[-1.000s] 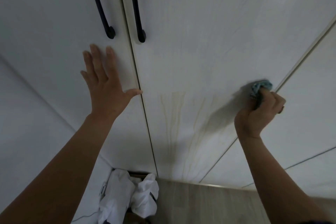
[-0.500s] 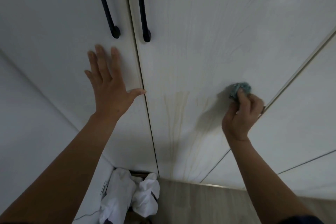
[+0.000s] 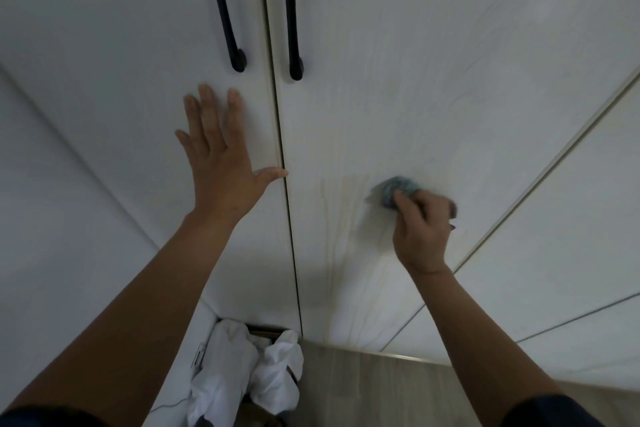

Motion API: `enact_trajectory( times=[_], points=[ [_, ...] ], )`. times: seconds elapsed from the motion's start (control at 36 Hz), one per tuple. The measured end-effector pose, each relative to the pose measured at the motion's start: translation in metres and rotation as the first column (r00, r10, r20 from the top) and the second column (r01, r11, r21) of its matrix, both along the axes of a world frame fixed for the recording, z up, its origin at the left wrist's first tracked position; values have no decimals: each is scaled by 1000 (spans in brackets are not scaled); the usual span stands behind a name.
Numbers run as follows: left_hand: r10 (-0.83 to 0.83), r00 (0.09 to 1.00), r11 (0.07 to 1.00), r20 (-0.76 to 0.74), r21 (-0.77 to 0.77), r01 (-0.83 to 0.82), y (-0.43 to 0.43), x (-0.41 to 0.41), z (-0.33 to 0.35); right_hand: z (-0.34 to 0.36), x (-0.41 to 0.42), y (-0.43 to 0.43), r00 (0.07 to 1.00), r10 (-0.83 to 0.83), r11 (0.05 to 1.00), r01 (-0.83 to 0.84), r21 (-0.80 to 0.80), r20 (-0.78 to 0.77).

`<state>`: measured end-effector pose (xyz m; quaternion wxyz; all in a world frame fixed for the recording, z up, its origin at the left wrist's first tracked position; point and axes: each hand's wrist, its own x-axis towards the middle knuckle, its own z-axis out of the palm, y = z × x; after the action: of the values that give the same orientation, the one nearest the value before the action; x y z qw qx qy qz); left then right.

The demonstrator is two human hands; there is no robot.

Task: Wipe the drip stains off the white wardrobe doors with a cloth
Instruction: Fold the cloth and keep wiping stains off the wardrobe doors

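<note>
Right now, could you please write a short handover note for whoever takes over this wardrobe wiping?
Left hand: open, flat on the left door, holding nothing.
Right hand: fingers closed on the bunched blue cloth, pressed to the right door.
Done: nothing that can be confirmed.
Left: yellowish drip stains beside the cloth, running down towards the door's bottom edge.

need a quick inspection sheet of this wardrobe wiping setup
surface: white right door carries yellowish drip stains running down.
job's things: blue cloth bunched, pressed on the door beside the stains.
clutter: white fabric heaped at the base.
grippers: left hand flat and open on the left door; right hand closed on the cloth.
cables: thin wire by the fabric.
surroundings: two black handles; wood floor.
</note>
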<state>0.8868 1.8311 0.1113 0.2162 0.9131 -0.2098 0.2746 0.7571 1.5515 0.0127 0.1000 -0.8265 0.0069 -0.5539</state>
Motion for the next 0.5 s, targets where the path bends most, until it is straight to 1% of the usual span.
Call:
enact_trajectory(
  times=[0.06,0.08,0.11,0.14,0.17,0.22,0.28,0.31,0.36,0.39,0.47,0.5],
  points=[
    [-1,1000,1000,0,2,1,-1,0,0,-19,-2,1,984,62,989,-82,-120,-167],
    [-3,1000,1000,2,2,3,0,-1,0,-23,-5,0,972,70,982,-106,-156,-223],
    [-8,1000,1000,4,2,8,0,-1,0,-21,-7,-2,968,70,980,-112,-166,-239],
    [-11,1000,1000,7,1,11,0,-1,-1,-16,-9,-5,975,66,985,-98,-141,-214],
    [-10,1000,1000,13,0,10,0,0,0,-6,-10,-5,986,55,993,-70,-91,-158],
    [-9,1000,1000,14,2,9,-1,-1,1,20,-6,-5,1000,14,999,-14,29,-2],
    [-11,1000,1000,7,0,11,0,-1,1,36,3,1,993,-5,993,-9,118,115],
    [-11,1000,1000,2,0,11,0,-1,1,39,6,7,990,-12,989,-9,145,141],
    [-10,1000,1000,-1,0,10,0,-1,1,33,12,17,989,-6,993,-12,121,146],
    [-9,1000,1000,1,0,9,0,0,1,24,14,20,994,11,997,-20,76,112],
    [-6,1000,1000,3,4,6,0,0,1,-4,13,21,991,83,988,-95,-118,-102],
    [-4,1000,1000,5,7,4,0,0,1,-8,11,19,983,98,980,-123,-158,-157]
  ],
)
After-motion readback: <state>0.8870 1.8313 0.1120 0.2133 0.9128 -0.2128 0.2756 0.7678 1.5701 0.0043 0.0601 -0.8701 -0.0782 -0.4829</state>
